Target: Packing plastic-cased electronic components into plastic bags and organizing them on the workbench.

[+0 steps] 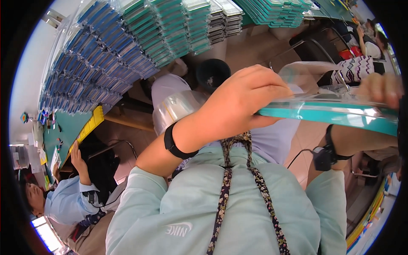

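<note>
A flat, teal-edged pack [327, 114] in clear plastic film is held level in front of my chest. At its left end, my left hand [250, 100] is closed, with fingers over the top at the film and thumb below. My right hand [378, 89] is smeared by motion at the other end, its fingers bent down over the far edge. Loose clear film [306, 72] stands up blurred beyond the pack. Several clear plastic sleeves [178, 108] lie across my lap. The pack's far side and contents are hidden.
Tall stacks of blue packs [97, 55] and teal packs [170, 32] fill the table ahead and to the left. A dark bin [213, 74] stands on the floor beyond my knees. A co-worker [68, 199] sits at left; other people sit at far right near a chair [312, 46].
</note>
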The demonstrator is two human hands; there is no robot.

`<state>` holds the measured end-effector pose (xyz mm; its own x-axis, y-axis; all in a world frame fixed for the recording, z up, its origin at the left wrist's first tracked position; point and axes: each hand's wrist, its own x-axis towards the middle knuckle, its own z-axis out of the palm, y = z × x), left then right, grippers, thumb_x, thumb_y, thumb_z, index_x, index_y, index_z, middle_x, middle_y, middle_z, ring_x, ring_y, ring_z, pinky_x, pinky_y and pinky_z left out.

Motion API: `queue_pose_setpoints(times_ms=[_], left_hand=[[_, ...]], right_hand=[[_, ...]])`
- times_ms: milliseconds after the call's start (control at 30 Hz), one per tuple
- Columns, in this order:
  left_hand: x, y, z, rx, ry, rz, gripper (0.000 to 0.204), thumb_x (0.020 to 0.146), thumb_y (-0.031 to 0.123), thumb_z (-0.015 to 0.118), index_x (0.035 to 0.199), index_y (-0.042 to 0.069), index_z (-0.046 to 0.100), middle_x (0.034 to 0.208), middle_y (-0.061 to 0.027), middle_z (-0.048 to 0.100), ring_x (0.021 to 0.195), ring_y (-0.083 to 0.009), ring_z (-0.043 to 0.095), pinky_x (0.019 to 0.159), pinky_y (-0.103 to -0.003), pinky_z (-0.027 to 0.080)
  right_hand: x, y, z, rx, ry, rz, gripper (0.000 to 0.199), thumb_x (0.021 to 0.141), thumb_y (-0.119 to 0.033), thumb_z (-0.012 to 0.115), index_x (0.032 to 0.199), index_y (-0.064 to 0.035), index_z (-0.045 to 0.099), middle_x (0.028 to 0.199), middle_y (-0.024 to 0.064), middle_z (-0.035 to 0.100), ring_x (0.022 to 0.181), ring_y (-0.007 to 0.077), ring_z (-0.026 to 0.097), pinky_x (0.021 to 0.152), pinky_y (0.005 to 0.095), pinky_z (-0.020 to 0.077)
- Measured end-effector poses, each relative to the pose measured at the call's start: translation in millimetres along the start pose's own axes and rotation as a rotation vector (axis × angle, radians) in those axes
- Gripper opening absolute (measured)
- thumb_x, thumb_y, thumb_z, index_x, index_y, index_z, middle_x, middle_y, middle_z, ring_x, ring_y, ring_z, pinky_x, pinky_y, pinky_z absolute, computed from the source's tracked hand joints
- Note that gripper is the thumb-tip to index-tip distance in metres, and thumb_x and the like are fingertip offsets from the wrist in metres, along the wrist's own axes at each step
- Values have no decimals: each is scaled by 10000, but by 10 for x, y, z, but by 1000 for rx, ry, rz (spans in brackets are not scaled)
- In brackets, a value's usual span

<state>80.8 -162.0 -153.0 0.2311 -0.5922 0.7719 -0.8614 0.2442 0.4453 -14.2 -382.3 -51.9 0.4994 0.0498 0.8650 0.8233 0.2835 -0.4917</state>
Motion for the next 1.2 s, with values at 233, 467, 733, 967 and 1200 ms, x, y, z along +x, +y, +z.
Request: queue_pose_setpoints(times_ms=[233,467,733,967,1200], left_hand=[[79,151,-16,30,-11,-50,574,583,154,783,1104,12,591,1068,-127,576,932,-316,550,798,-386,445],[-309,-125,-202,-112,-365,-392,940,584,550,758,1267,-15,447,1192,-174,491,1128,-321,432,941,-410,358],[-480,-167,-281,-263,-510,-478,715,604,475,776,1049,-15,504,1000,-128,509,930,-294,470,847,-360,375],[-517,-116,-295,-35,-298,-432,632,579,375,805,997,0,513,965,-135,525,891,-315,488,802,-365,403],[-339,-49,-310,52,-266,-393,610,549,358,809,961,4,530,937,-127,540,864,-312,499,789,-368,410]], right_hand=[[-171,410,203,-107,100,55,278,888,-308,549,995,-53,523,842,60,511,656,153,487,600,303,375],[-419,-422,-1693,9,-9,20,299,934,-320,461,1062,-61,535,870,81,543,756,155,548,745,300,425],[-83,398,163,-157,208,-33,285,935,-304,465,1094,-75,524,904,76,538,779,151,552,737,285,440],[-163,456,577,-212,355,-88,278,937,-289,468,1122,-87,515,934,72,534,799,148,555,730,272,452],[-367,-10,40,-298,493,-163,277,938,-274,471,1151,-100,506,963,67,530,819,144,558,723,259,464]])
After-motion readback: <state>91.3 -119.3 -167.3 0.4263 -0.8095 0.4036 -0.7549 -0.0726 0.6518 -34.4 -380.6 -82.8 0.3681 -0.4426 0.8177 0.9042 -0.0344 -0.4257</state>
